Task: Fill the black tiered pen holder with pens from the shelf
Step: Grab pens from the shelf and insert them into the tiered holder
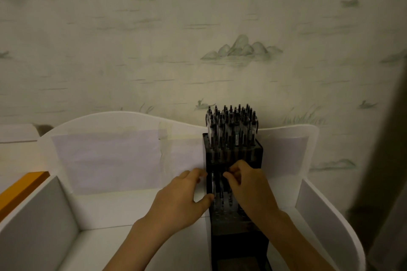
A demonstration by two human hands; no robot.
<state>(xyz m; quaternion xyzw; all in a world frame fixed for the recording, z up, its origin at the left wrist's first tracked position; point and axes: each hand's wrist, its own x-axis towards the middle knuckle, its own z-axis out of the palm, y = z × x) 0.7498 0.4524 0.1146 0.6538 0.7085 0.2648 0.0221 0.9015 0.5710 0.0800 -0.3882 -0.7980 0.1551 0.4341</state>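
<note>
- The white shelf [66, 204] is the biggest thing here. It has tall side walls and a curvy back wall with paper taped on it. The walls leave only a little room on the right, so an elbow or wrist could knock against them.
- The black tiered pen holder [233, 222] stands inside the shelf, toward the right, close to the back wall. It is tall and thin. I think a hard push from one side could tip it over and spill everything.
- The pens at the back [231, 125] fill the top step and stand very close together. If a hand bumps them, some could lean or pop out.
- The left hand [182, 200] rests on the left side of the holder, thumb and fingers touching its edge. It looks like it is steadying it. If it lets go too soon, the holder may wobble.
- The right hand [248, 185] has its grip curled around a pen [220, 189] at the middle step. The light is dim, so the small holes are hard to see. The pen could miss its hole or go in crooked.
</note>
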